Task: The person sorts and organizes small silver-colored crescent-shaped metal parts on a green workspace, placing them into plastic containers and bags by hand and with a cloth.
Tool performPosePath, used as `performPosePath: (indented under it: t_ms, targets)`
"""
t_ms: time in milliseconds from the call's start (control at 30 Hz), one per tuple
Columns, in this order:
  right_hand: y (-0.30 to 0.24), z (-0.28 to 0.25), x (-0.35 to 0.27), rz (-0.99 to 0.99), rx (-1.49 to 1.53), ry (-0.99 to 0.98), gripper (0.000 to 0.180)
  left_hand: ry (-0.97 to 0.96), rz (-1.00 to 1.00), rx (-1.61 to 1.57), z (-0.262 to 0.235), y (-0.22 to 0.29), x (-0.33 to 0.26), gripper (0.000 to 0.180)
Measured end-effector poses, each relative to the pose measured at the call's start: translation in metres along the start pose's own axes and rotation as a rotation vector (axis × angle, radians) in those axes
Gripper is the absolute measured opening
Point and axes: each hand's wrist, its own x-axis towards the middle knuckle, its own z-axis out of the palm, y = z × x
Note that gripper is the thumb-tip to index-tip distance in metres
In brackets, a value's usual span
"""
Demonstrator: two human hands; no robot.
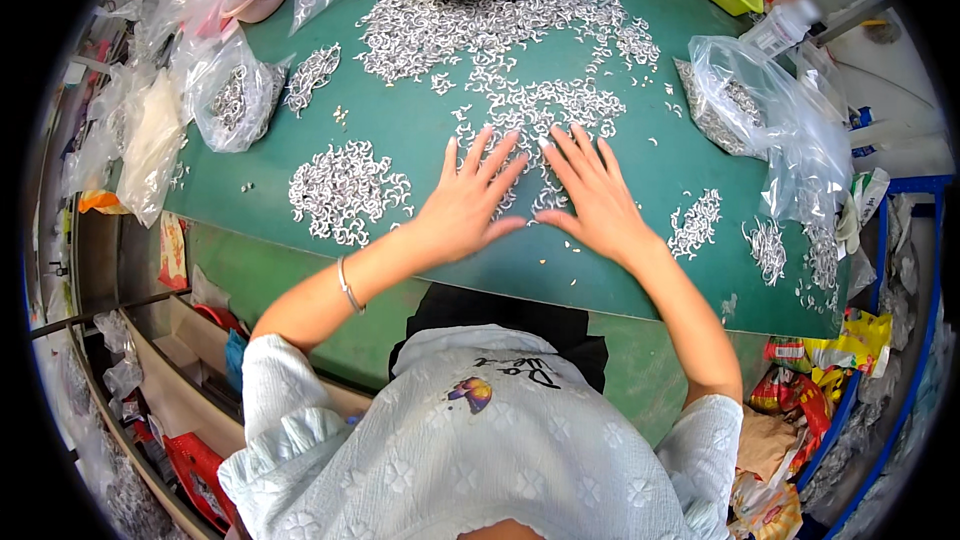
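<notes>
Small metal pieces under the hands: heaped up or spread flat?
Spread flat. The small metal pieces lie in a thin scattered layer on the green table, with both palms, left hand and right hand, pressed down.

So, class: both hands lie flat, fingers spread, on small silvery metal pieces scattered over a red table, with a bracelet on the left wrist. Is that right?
Not quite: the head view shows the table is green, not red. The rest holds: the left hand and right hand lie flat, fingers spread, on the small silvery metal pieces, and a bracelet is on the left wrist.
</notes>
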Motion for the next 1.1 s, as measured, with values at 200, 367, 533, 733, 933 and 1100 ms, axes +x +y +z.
performPosePath:
  t_ms: [200,367,533,733,933,1100]
  targets:
    - [0.058,0.015,0.047,0.019,-0.154,0.123,0.068,0.059,0.002,0.064,0.013,-0.033,0.045,0.069]
    - [0.077,0.008,0.068,0.161,-0.026,0.247,0.058,0.135,-0.089,0.078,0.008,-0.052,0.071,0.064]
    - [0.016,0.000,0.044,-0.081,0.069,0.109,0.069,0.075,-0.060,0.019,-0.002,-0.016,0.035,0.070]
    - [0.053,0.014,0.060,0.001,-0.162,0.134,0.079,0.114,-0.243,-0.055,-0.009,-0.019,0.027,0.073]
    - [0.005,0.006,0.041,-0.137,0.019,-0.013,0.081,0.068,-0.236,-0.154,-0.011,0.010,-0.003,0.067]
    - [0.043,0.013,0.060,-0.049,-0.169,0.091,0.077,0.092,-0.245,-0.108,-0.016,-0.002,0.004,0.060]
